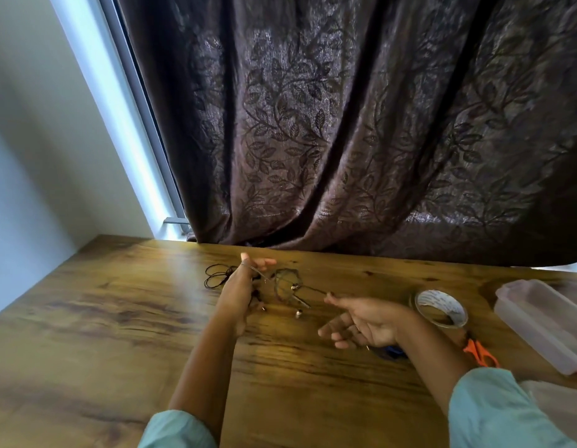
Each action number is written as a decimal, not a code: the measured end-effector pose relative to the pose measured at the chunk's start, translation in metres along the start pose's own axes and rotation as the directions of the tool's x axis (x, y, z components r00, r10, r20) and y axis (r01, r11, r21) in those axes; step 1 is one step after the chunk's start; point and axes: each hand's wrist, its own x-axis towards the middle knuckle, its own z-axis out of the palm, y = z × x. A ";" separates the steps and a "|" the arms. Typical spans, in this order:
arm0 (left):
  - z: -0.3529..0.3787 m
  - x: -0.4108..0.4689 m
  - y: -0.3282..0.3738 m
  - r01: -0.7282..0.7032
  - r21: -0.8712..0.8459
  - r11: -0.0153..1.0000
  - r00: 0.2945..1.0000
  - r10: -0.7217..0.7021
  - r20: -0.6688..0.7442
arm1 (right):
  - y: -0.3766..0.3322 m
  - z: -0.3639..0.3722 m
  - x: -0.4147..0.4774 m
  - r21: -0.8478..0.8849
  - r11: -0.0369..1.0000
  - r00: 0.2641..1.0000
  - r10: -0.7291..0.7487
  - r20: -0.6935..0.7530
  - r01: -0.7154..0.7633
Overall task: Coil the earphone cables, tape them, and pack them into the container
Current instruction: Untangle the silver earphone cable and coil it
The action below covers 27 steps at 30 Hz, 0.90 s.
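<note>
Grey earphone cable (293, 287): lies in a loose loop on the desk (119, 318) between the two hands, with one strand pulled taut from hand to hand; its small metal earbuds (297, 314) rest just in front of the loop.
Left hand (238, 286): held upright, fingers gripping the far end of the strand near the forefinger and thumb.
Right hand (361, 321): thumb and forefinger pinch the near end of the strand; the other fingers hang loosely curled.
Black earphone cable (216, 274): lies in an untidy bunch on the desk just left of the left hand, with no tape on it.
Tape roll (440, 307): on its side just right of the right hand, untouched.
Scissors (479, 352): orange handles beside the right forearm, blades hidden.
Container (539, 315): clear plastic box at the right edge, lid on; nothing shows inside.
Progress: early, by my judgement. Winding of the grey cable looks barely begun; all taping and packing remains.
Writing: dark print on the tape roll's inner ring, too blurred to read; no brand visible anywhere.
Backdrop: a dark leaf-patterned curtain (345, 124) hangs behind the desk.
</note>
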 end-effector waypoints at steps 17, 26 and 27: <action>-0.009 -0.016 -0.008 -0.477 -0.175 0.861 0.878 0.460 -0.131 | 0.008 0.057 0.011 -0.621 0.681 0.918 0.232 -0.320 -0.389; -0.021 -0.021 0.005 -0.451 -0.383 0.806 0.890 0.441 -0.118 | 0.011 0.055 0.032 -0.767 0.498 0.893 0.035 -0.450 -0.406; -0.020 -0.022 0.007 -0.387 -0.440 0.810 0.916 0.393 -0.083 | 0.013 0.054 0.032 -0.800 0.438 0.883 -0.028 -0.468 -0.410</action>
